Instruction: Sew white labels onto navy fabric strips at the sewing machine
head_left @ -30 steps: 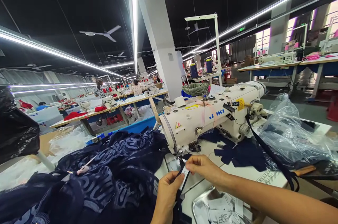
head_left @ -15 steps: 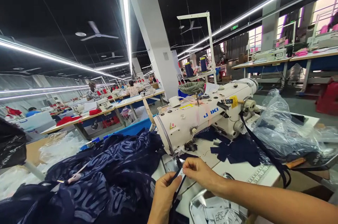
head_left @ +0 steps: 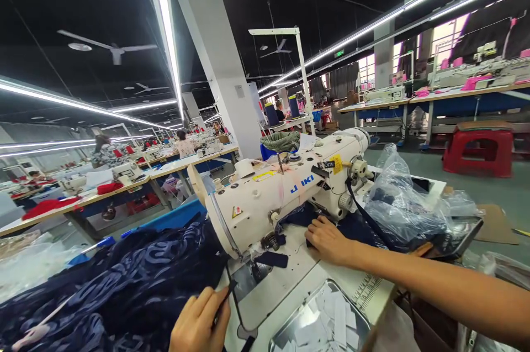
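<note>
My left hand (head_left: 201,319) is closed around a dark navy strap (head_left: 232,287), in front of the needle area of a white sewing machine (head_left: 285,186). My right hand (head_left: 329,241) lies beside the machine's base, its fingers bent and closed on a navy fabric piece (head_left: 308,242), partly hidden under them. More dark fabric pieces (head_left: 356,227) lie behind that hand. One small navy piece (head_left: 272,259) rests flat near the presser foot. Left of the machine is a heap of patterned navy fabric (head_left: 124,280).
A metal tray (head_left: 285,335) with many white labels stands at the front edge. Clear plastic bags (head_left: 397,203) and a hanging navy strap (head_left: 366,216) are at the right. Farther off are a red stool (head_left: 478,150), other sewing tables and seated people.
My right hand has left the strap and white label held by both hands and moved to the fabric pieces. My left hand has moved left and down. The view has turned right.
</note>
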A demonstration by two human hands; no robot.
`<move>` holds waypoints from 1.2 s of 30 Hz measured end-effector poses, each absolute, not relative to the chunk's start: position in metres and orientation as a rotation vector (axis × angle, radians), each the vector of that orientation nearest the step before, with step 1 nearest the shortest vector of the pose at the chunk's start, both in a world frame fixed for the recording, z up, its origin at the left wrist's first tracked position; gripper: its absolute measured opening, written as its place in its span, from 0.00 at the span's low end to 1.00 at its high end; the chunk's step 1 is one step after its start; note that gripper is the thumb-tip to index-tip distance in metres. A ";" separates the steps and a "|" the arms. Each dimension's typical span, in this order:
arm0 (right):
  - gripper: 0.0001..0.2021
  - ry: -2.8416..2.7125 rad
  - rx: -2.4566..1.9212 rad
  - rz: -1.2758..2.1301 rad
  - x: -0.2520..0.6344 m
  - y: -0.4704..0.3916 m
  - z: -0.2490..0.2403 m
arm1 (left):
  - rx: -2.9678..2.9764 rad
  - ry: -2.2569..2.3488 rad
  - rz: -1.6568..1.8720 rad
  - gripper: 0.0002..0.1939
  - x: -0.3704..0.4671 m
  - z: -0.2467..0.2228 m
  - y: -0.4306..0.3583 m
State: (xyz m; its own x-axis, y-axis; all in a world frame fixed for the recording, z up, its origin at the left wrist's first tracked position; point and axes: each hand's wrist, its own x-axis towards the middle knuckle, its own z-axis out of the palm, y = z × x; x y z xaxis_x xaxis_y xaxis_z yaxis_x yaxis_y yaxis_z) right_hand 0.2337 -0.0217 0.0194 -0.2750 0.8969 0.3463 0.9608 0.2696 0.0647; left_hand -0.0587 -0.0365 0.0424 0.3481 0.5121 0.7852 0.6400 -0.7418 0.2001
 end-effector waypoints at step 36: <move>0.13 -2.331 -1.020 -0.659 0.283 -0.076 0.017 | -2.318 -0.442 -0.643 0.16 -0.022 -0.003 -0.009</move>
State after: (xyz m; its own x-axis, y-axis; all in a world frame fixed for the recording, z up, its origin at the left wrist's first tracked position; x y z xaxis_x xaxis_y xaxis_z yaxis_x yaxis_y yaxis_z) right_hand 0.2827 -0.0759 0.0165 -0.5894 0.5206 0.6177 0.7670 0.6006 0.2258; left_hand -0.0218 -0.0090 -0.0027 0.8202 0.1340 0.5561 0.4711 -0.7097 -0.5238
